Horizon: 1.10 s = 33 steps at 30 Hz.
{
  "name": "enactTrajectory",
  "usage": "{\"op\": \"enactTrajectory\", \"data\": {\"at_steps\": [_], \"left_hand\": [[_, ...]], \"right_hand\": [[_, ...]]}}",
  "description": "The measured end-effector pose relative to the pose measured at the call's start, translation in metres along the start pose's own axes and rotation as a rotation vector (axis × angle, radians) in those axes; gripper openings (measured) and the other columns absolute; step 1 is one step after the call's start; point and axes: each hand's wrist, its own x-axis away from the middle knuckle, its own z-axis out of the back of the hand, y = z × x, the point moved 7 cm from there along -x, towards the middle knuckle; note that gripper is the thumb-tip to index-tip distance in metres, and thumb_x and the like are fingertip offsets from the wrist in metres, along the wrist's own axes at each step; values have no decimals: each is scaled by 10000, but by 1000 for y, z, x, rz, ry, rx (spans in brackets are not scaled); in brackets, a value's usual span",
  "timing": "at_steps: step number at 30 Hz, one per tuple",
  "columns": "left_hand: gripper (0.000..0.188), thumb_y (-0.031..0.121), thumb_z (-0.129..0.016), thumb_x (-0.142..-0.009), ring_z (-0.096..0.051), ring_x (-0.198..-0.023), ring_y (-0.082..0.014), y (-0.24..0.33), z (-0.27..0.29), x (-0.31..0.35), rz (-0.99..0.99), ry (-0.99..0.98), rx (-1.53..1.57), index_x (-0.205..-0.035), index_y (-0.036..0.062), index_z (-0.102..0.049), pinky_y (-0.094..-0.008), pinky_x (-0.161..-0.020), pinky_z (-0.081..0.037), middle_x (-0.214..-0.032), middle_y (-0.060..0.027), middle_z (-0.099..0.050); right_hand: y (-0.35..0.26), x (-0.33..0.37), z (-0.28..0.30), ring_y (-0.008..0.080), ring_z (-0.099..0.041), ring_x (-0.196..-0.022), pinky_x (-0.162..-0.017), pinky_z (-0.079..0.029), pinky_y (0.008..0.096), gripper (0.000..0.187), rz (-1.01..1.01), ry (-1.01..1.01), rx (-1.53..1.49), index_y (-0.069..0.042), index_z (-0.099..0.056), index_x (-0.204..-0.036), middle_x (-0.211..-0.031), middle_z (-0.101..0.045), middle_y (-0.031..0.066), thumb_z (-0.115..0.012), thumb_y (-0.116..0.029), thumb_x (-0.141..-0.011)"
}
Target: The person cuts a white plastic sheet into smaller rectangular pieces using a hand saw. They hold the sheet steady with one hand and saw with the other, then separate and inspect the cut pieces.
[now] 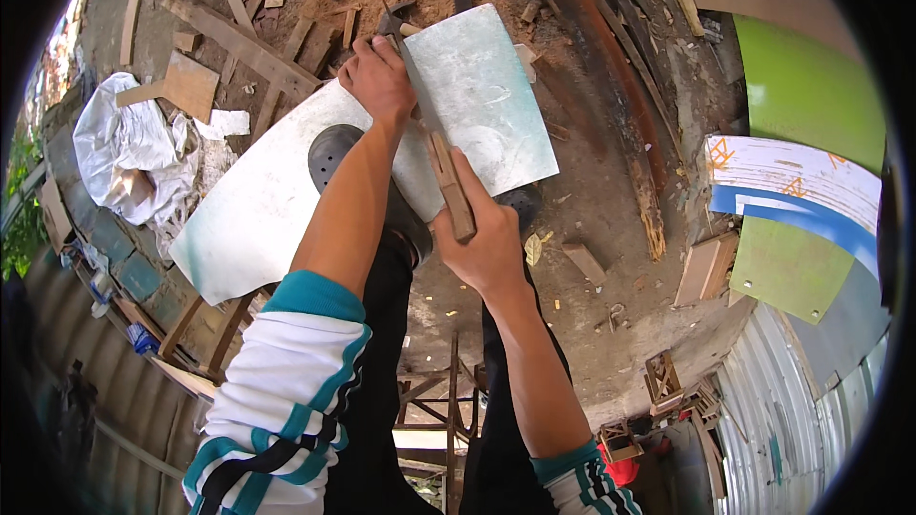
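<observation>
My right hand (485, 238) is wrapped round the wooden handle of a long, narrow-bladed hand tool (424, 95). Its dark blade points away from me across a pale, whitish-green sheet (267, 186); I cannot make out whether it has teeth. Right of the blade, the sheet's squared part (482, 95) extends toward the far right. Close against the blade's left side, my left hand (380, 81) bends its fingers down at the sheet's far edge. Whatever those fingers grip is hidden. A dark clog (331, 154) on my left foot presses on the sheet.
Wood offcuts (239, 38) and sawdust litter the far ground. A long, weathered beam (611, 86) lies to the right. White plastic bagging (129, 148) is heaped at left. Green panels (806, 86) and corrugated metal (778, 401) line the right side. A wooden frame (450, 401) shows below.
</observation>
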Motion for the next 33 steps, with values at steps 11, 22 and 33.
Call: {"op": "enactTrajectory", "data": {"at_steps": [11,22,33], "left_hand": [[393,360,-358,-1042,-567,-1102,-360,2,-5,-9,25,-34,-10,-1132,35,-562,-455,-1080,-246,-1038,-230,-658],[405,362,-352,-1050,-563,-1117,-350,-7,-9,-12,-12,-4,-37,-1190,39,-553,-455,-1096,-235,-1056,-217,-661],[407,367,-344,-1049,-561,-1116,-358,-2,-6,-7,-3,-6,-23,-1177,39,-547,-466,-1086,-245,-1044,-215,-668]], "right_hand": [[3,-3,-7,373,-731,-861,-757,-605,395,746,33,36,-31,-28,-441,-1487,-1146,-684,266,-623,-37,-764],[10,-23,-10,419,-714,-846,-747,-595,453,729,24,41,-43,-68,-475,-1472,-1098,-687,283,-655,-94,-766],[4,0,-5,211,-719,-630,-613,-556,312,710,136,178,-126,-23,-461,-1483,-898,-737,203,-591,-22,-785]]}}
